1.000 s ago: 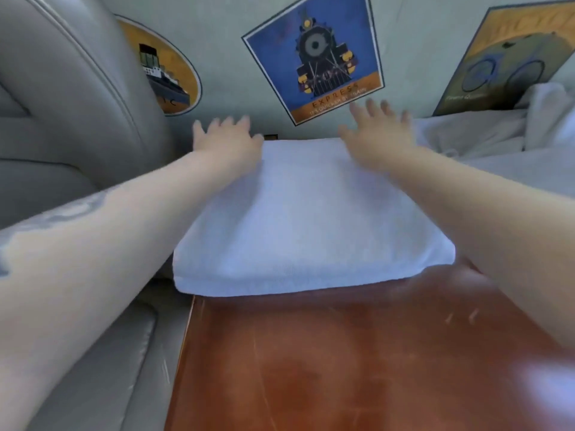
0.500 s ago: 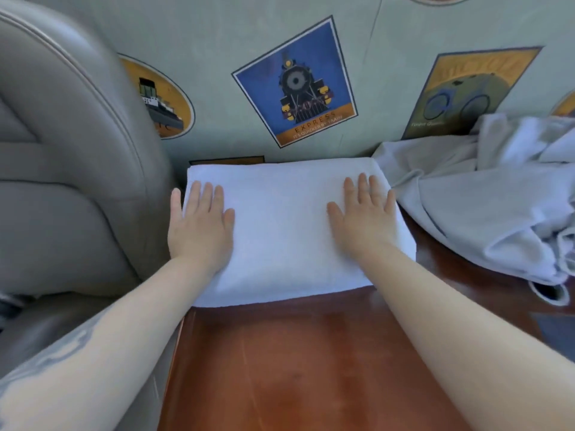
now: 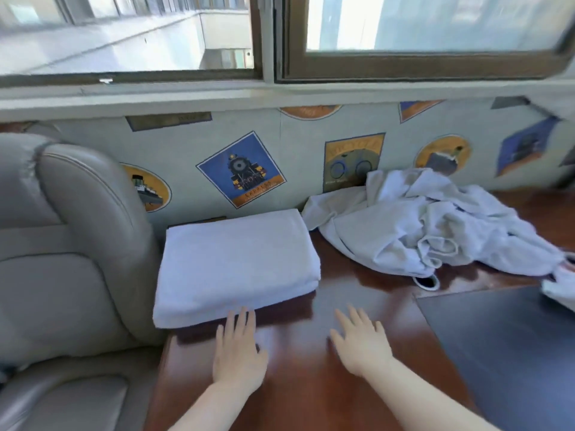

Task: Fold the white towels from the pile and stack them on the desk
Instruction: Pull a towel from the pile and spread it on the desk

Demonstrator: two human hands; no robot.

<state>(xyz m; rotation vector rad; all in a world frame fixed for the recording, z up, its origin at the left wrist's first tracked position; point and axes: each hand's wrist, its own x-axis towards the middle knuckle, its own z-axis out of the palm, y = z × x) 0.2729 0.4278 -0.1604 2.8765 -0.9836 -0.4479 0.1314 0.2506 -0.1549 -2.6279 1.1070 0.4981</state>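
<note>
A folded white towel (image 3: pixel 236 262) lies on the brown wooden desk (image 3: pixel 311 384), pushed back near the wall at the desk's left end. To its right, a crumpled pile of white towels (image 3: pixel 435 225) spreads over the desk. My left hand (image 3: pixel 238 349) hovers flat over the desk just in front of the folded towel, fingertips near its front edge. Off to the right of the towel's corner, my right hand (image 3: pixel 361 340) is spread over bare wood, fingers straight. Neither hand holds anything.
A grey leather chair (image 3: pixel 71 250) stands against the desk's left side. A dark mat (image 3: pixel 504 353) covers the desk at the right, with a white cloth edge (image 3: pixel 560 287) on it. A wall with posters and a window runs behind.
Both hands slid back off the folded towel toward me and now sit in front of it. The view lifted and pulled back, showing the window and the whole pile.
</note>
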